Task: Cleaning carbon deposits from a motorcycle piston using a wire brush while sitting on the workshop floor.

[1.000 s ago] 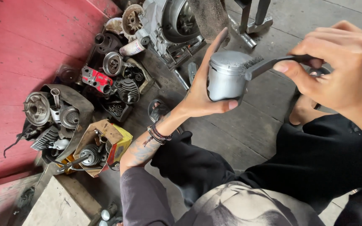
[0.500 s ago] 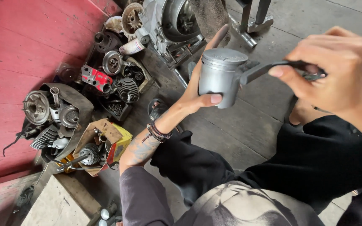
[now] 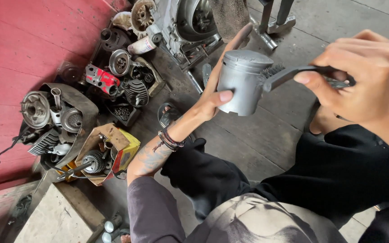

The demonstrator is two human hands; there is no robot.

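Right now the red wall (image 3: 19, 67) fills the view from nine round to eleven o'clock, and the grey concrete floor (image 3: 266, 144) runs from the centre out to three o'clock. At twelve o'clock sits a big engine block (image 3: 190, 22), with a metal stand (image 3: 273, 27) just to its one o'clock side. Along the foot of the wall, from eleven down to eight o'clock, lies a heap of engine parts (image 3: 118, 76): finned cylinders, round covers, a red piece among them. At eight o'clock a yellow cardboard box (image 3: 118, 148) holds a gear and more bits.

Near the centre, slightly toward one o'clock, you hold up a grey piston (image 3: 241, 83), crown up, well above the floor. Your left hand (image 3: 217, 85) wraps it from the nine o'clock side, thumb pressed on its skirt and fingers curled round the back, gripping it firmly. Your right hand (image 3: 361, 76), at three o'clock, is closed around the dark handle of a wire brush (image 3: 289, 74), thumb pinching along the top. The brush's bristles touch the piston's upper right edge, just under the crown.
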